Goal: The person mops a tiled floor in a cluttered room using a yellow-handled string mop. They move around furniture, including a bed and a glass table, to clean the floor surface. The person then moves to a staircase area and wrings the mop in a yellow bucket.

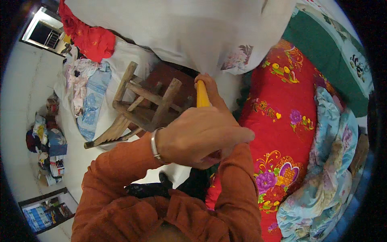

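Observation:
A yellow rod-like handle runs away from me between my hands. My left hand, with a silver bangle at the wrist, is closed around its near part. A bit of dark red shows below that fist. Farther off, my right hand is closed at the handle's far end, partly hidden behind my left hand. Just beyond those fingers hangs a large white cloth with a printed flower patch. It gathers toward my right hand; whether the fingers touch it, I cannot tell. Any tool head is hidden.
Left of my hands a wooden chair lies tipped with its legs up. A red flowered quilt and a crumpled blue quilt are at the right. Clothes and a red cloth lie on the far left. Bags are heaped beyond.

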Tool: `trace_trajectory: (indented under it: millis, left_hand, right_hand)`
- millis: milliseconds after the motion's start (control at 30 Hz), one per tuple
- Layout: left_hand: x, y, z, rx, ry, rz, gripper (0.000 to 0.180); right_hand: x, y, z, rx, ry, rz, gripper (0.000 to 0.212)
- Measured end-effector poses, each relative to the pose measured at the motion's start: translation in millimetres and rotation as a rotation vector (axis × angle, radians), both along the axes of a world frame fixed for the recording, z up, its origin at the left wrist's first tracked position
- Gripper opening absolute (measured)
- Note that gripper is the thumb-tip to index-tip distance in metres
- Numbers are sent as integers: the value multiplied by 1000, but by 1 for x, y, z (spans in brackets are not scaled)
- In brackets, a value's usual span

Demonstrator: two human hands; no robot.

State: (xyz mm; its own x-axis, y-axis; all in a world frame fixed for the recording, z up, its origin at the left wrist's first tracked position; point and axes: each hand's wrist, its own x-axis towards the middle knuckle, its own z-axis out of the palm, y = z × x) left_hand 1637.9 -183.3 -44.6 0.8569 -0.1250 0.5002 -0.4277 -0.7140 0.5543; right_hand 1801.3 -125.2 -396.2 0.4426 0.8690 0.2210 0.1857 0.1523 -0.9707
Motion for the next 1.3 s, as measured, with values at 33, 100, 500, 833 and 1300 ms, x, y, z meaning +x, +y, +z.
trace_trajectory:
  millis: [33, 100, 500, 833, 1300]
  left_hand:
    - [-6, 2, 4, -22, 36, -17, 61]
    - [-13, 3, 25, -64, 109, -76, 62]
    - [-77, -3, 24, -265, 61, -304, 60]
    - [-234, -39, 23, -424, -6, -281, 31]
    - [-512, -121, 52, -632, -102, -221, 9]
  right_hand:
    - [0, -12, 14, 35, -262, -65, 28]
    - [2, -38, 20, 23, -350, -145, 28]
    - [-58, -133, 31, 231, -296, -514, 17]
    - [-234, -176, 31, 262, -385, -916, 16]
    - [-555, -245, 47, 240, -57, -1003, 19]
